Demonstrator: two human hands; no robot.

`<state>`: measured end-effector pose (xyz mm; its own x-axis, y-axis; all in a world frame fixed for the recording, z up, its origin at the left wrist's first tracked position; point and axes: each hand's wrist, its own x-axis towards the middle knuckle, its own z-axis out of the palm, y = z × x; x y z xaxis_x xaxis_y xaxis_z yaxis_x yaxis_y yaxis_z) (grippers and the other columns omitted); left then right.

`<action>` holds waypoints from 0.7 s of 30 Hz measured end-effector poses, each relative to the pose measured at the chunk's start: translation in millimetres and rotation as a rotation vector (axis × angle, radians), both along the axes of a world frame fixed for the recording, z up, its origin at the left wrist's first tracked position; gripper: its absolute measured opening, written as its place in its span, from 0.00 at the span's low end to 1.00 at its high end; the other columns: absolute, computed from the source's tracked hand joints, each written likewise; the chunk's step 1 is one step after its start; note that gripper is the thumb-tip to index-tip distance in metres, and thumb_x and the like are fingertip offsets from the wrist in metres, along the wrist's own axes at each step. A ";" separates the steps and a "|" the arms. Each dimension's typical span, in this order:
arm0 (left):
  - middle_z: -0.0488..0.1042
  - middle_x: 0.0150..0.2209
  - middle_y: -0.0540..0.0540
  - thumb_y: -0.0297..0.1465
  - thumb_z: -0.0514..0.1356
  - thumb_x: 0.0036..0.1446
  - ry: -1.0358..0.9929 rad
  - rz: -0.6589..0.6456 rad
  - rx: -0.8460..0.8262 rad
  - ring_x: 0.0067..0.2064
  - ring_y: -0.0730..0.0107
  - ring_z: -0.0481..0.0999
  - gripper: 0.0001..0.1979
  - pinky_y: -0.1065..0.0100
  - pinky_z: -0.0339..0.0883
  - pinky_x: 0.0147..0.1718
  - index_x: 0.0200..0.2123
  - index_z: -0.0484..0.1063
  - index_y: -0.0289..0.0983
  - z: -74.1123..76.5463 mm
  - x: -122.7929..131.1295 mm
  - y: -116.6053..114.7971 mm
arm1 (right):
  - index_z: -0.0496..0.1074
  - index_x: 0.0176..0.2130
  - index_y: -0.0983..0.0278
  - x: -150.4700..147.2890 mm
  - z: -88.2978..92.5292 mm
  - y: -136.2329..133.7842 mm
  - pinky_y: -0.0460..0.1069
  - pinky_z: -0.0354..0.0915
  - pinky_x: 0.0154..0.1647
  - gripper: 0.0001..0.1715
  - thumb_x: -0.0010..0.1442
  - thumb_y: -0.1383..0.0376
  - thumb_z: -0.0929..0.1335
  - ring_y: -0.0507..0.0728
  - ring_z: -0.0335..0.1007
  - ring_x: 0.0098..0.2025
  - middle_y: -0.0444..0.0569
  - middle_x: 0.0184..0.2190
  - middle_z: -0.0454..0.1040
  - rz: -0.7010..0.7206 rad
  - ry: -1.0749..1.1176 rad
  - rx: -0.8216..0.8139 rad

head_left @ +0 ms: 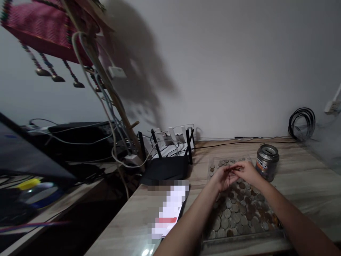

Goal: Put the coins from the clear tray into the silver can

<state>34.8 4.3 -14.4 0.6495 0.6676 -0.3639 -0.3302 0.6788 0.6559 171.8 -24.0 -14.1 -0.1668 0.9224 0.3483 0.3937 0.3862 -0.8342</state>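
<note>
Together over the tray (277, 233) of coins (239, 209): left hand (222, 177) and right hand (247, 170), fingertips meeting, pinching a small coin (233, 168) between them, though too blurred to tell which fingers grip. Just right: a tin (267, 161) on the surface (306, 188). Left: a router (166, 167).

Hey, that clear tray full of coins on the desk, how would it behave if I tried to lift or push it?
The tray is probably heavy for its size, since coins cover nearly its whole floor. Its walls look low, so tilting it would likely spill coins over the rim. Pushed flat across the smooth table, it should slide rather than tip, being wide and shallow.
</note>
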 end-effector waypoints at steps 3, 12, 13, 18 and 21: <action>0.71 0.23 0.43 0.24 0.47 0.53 0.009 0.026 -0.025 0.26 0.74 0.73 0.09 0.71 0.68 0.33 0.30 0.66 0.28 1.6 1.0 -0.8 | 0.75 0.34 0.65 0.6 2.1 -2.1 0.51 0.66 0.39 0.13 0.49 0.67 0.64 0.56 0.70 0.36 0.51 0.33 0.76 -0.028 -0.067 0.048; 0.73 0.30 0.39 0.17 0.48 0.52 0.056 0.054 0.055 0.33 0.72 0.75 0.10 0.75 0.68 0.35 0.37 0.65 0.25 1.8 -0.6 -4.0 | 0.75 0.31 0.63 20.4 31.9 -17.0 0.46 0.59 0.31 0.15 0.54 0.59 0.62 0.53 0.65 0.29 0.49 0.27 0.72 -0.485 -0.285 0.348; 0.73 0.30 0.40 0.18 0.48 0.52 0.072 0.065 0.074 0.33 0.73 0.75 0.10 0.76 0.69 0.33 0.37 0.66 0.25 2.3 -0.8 -4.6 | 0.75 0.30 0.63 30.6 37.4 -18.8 0.46 0.58 0.31 0.15 0.53 0.57 0.63 0.53 0.64 0.28 0.49 0.26 0.72 -0.604 -0.267 0.377; 0.72 0.26 0.46 0.20 0.52 0.53 0.133 0.062 0.130 0.24 0.81 0.71 0.07 0.81 0.66 0.24 0.34 0.67 0.29 6.0 -0.5 -6.3 | 0.74 0.27 0.64 86.6 55.0 -24.2 0.46 0.54 0.24 0.18 0.47 0.52 0.65 0.54 0.64 0.24 0.48 0.21 0.72 -1.021 -0.196 0.281; 0.71 0.23 0.49 0.21 0.53 0.52 0.156 0.032 0.180 0.19 0.85 0.66 0.05 0.84 0.58 0.16 0.31 0.68 0.31 6.8 -0.5 -6.6 | 0.75 0.27 0.62 102.4 55.0 -25.5 0.46 0.50 0.22 0.18 0.47 0.51 0.65 0.54 0.63 0.24 0.49 0.23 0.73 -1.098 -0.356 0.204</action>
<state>34.3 -2.3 -7.7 0.5720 0.7503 -0.3316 -0.2352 0.5373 0.8099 274.2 -49.5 40.9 0.5662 0.5647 0.6004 0.7978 -0.1925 -0.5713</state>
